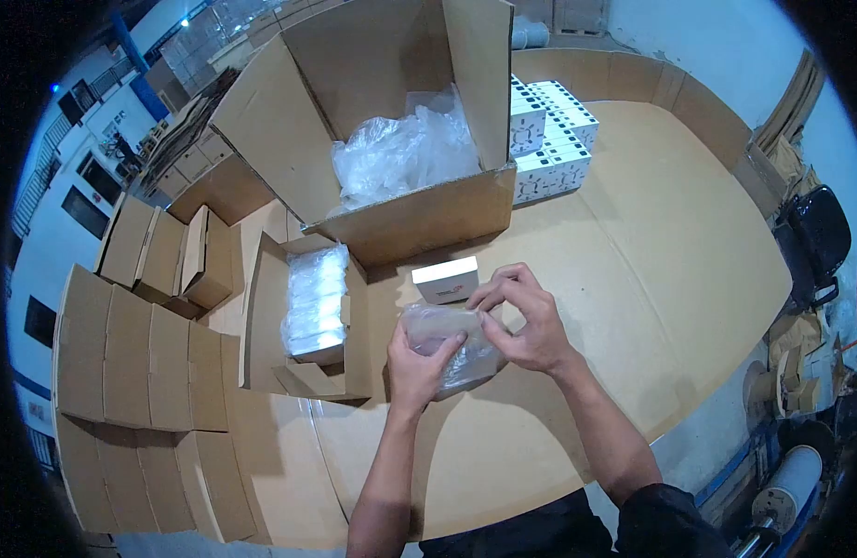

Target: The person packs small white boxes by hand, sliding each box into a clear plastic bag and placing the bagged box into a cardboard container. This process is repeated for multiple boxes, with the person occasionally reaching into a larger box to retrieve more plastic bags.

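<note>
A clear plastic bag [473, 361] is held between my two hands above the cardboard-covered table. My left hand [416, 365] grips the bag's left side, thumb on top. My right hand [526, 321] pinches its upper right edge between thumb and fingers. Just beyond the bag sits a small white box [449, 281] with a small red mark on its front. Left of my hands, an open carton [357, 349] contains several white boxes wrapped in clear plastic [317, 302], lined up in a row.
A large open carton [428, 216] behind my hands holds a heap of clear plastic bags [410, 149]. Stacked white printed boxes [551, 175] stand to its right. Several brown cartons [131, 358] line the left side. A low cardboard wall [633, 82] borders the table's far edge.
</note>
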The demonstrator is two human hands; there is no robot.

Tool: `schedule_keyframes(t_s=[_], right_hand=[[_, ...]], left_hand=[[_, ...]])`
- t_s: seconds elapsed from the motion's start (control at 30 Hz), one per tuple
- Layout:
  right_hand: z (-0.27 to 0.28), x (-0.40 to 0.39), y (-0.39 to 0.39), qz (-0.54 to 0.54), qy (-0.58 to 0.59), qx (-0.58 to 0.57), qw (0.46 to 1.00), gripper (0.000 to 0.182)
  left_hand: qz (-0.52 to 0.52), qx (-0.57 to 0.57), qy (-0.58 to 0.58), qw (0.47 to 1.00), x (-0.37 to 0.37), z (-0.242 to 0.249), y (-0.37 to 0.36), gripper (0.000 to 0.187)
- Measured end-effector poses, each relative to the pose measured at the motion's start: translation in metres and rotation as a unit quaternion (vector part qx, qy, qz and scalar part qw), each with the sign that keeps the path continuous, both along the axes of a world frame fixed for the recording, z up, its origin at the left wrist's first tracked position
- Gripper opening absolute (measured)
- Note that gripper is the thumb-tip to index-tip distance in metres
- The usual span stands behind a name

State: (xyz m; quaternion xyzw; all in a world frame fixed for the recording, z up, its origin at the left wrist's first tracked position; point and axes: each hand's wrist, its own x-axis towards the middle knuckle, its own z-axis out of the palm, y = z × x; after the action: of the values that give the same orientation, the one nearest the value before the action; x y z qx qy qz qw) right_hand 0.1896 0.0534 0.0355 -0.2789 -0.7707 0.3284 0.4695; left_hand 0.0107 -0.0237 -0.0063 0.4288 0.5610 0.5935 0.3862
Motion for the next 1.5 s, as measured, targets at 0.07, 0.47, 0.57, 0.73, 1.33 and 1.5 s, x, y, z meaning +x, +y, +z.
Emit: schedule_keyframes(t_s=[0.07,0.47,0.57,0.73,1.33,1.5], right_hand=[[0.010,0.000,-0.002,0.029,-0.047,0.093,0.994,0.015],[-0.006,0.001,-0.002,0.040,-0.064,-0.019,0.997,0.015],[0.001,0.005,0.000,-0.027,-0.150,0.065,0.986,0.014],[0.009,0.011,0.000,-0.024,-0.174,0.107,0.979,0.024],[0.006,0.005,-0.005,0.047,-0.055,-0.062,0.995,0.013],[-0.004,0.006,0.003,0.069,0.106,-0.152,0.980,0.013]], left_hand=[[-0.007,-0.038,-0.040,0.998,-0.005,-0.002,0.001,0.047],[-0.037,-0.054,-0.037,0.997,-0.009,0.002,0.000,0.042],[-0.028,-0.011,0.014,0.999,-0.003,0.002,-0.002,0.041],[-0.030,-0.005,0.096,0.995,0.006,0.001,-0.005,0.043],[-0.101,-0.028,0.097,0.990,0.008,0.001,-0.006,0.045],[-0.078,-0.048,0.084,0.992,0.005,0.001,-0.005,0.047]])
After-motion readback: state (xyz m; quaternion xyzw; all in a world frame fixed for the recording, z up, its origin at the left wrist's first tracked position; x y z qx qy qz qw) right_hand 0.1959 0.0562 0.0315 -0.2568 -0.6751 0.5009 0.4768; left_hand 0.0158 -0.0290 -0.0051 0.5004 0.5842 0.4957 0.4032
